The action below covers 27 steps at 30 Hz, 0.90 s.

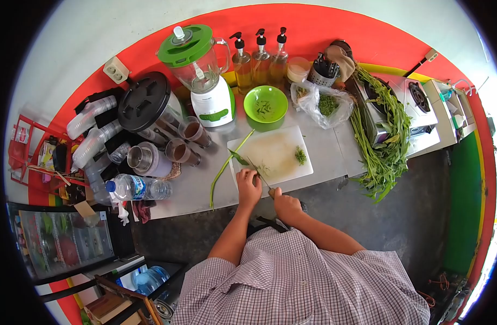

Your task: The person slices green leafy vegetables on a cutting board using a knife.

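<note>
My right hand is closed around the handle of a kitchen knife, its thin blade angled up and left over the white cutting board. Fingers curled, my left hand rests at the board's near left corner, close to the blade; what it pinches is hidden. Just beyond those fingers is a green leaf. A long green stalk lies along the board's left side. Finely chopped greens form a small pile on the right of the board. Cut green pieces lie in a green bowl behind it.
A blender, pump bottles and a plastic bag of greens stand behind. Leafy stalks drape over the gas stove and the counter edge. Brown-filled cups and a water bottle are at left.
</note>
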{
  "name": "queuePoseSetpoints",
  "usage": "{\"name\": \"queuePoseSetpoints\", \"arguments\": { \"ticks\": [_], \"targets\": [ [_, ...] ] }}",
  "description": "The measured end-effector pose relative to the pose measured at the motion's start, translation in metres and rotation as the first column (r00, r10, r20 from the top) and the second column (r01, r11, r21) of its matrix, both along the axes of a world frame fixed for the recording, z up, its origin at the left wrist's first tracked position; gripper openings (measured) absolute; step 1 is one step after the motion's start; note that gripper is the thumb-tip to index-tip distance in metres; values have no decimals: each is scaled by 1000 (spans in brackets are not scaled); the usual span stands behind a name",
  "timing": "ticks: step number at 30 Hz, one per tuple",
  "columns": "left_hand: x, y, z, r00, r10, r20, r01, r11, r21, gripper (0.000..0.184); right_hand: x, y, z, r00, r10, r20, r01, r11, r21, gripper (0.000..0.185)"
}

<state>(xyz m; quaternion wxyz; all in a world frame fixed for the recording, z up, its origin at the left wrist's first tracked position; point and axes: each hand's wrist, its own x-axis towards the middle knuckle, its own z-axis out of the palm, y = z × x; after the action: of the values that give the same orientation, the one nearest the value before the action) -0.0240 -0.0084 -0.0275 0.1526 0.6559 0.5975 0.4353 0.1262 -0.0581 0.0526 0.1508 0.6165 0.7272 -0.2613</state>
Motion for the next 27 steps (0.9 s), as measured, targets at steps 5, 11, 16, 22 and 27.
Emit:
{"name": "queuePoseSetpoints", "arguments": {
  "ticks": [5,11,16,22,27],
  "targets": [
    [-1,-2,-1,1000,-15,21,16,1000,-8,20,0,12,-5,998,55,5,-55,996,75,44],
    [0,-1,1,1000,-11,-7,11,1000,15,19,2,10,7,997,77,5,-77,997,-2,41],
    [0,0,2,1000,-5,-6,5,1000,19,18,3,5,-8,1000,23,12,-23,1000,18,41],
    [1,-6,7,1000,19,17,-20,1000,22,19,1,20,4,998,60,-15,-61,998,-15,39],
    [-5,-5,3,999,8,38,-9,1000,24,17,-4,4,-14,1000,10,-11,-10,1000,-9,36]
  ]
}}
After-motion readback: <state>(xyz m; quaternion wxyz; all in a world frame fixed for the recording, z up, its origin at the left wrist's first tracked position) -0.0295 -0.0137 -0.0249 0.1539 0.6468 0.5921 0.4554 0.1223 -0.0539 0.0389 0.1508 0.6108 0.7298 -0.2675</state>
